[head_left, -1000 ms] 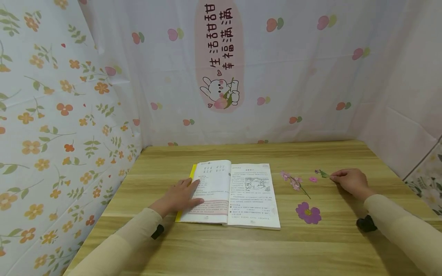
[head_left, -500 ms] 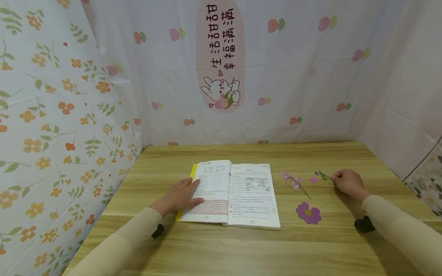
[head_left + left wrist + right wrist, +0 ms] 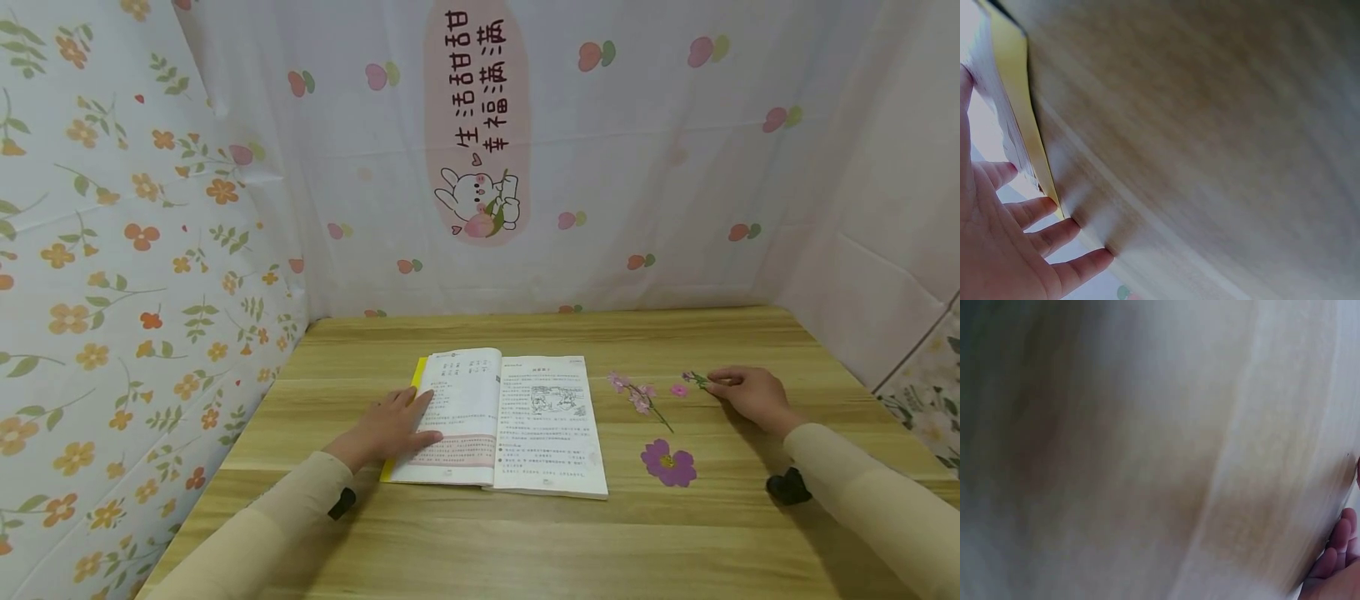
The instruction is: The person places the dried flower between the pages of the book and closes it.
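Note:
An open book (image 3: pixel 551 446) with a yellow cover edge lies on the table. My left hand (image 3: pixel 390 429) rests on its left page, thumb on the paper and fingers spread over the outer edge; in the left wrist view the fingertips (image 3: pixel 1100 255) reach past the yellow cover (image 3: pixel 1016 75). My right hand (image 3: pixel 753 396) is low over the table at right, thumb and forefinger pinching the stem of a small purple flower sprig (image 3: pixel 695 380). The right wrist view shows only curled fingers (image 3: pixel 1339 537) at its edge; the sprig is out of sight there.
Between book and right hand lie a pale pink blossom sprig (image 3: pixel 640 396), a tiny pink flower (image 3: pixel 678 390) and a large purple flower (image 3: pixel 667 463) with a yellow centre. The wooden table (image 3: pixel 480 550) is bounded by patterned cloth (image 3: pixel 645 167) behind and at the sides.
My right hand shifts slightly away and back, its fingertips now closer to the sprig's flower head. The left hand, the book and the other flowers stay in place.

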Motion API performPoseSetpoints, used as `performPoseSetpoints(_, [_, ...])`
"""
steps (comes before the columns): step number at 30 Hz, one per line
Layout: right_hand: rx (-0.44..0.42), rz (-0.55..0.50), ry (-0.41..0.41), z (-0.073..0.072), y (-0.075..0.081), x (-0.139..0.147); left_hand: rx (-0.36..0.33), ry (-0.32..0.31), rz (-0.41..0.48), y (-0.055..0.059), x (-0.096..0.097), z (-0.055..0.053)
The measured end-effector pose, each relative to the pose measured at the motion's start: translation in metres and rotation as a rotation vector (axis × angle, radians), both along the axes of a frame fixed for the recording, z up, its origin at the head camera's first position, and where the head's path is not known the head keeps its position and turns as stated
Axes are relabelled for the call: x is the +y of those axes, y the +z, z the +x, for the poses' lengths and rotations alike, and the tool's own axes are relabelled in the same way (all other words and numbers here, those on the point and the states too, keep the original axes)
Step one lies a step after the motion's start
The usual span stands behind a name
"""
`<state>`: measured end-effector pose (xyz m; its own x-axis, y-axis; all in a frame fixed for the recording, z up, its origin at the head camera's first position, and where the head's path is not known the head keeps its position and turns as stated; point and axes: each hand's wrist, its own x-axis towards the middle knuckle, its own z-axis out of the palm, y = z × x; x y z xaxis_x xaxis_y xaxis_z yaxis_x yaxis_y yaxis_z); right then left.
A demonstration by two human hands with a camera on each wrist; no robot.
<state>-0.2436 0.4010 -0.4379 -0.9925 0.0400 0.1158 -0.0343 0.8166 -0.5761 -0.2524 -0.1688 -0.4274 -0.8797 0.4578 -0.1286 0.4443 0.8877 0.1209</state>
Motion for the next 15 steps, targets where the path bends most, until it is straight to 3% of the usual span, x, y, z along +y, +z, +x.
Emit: performPoseSetpoints(15, [-0.034,-0.069,-0.072,-0.0018,0.0011,0.0009,0.008,-0.015,0.003,0.0015,-0.0005,0.0016])
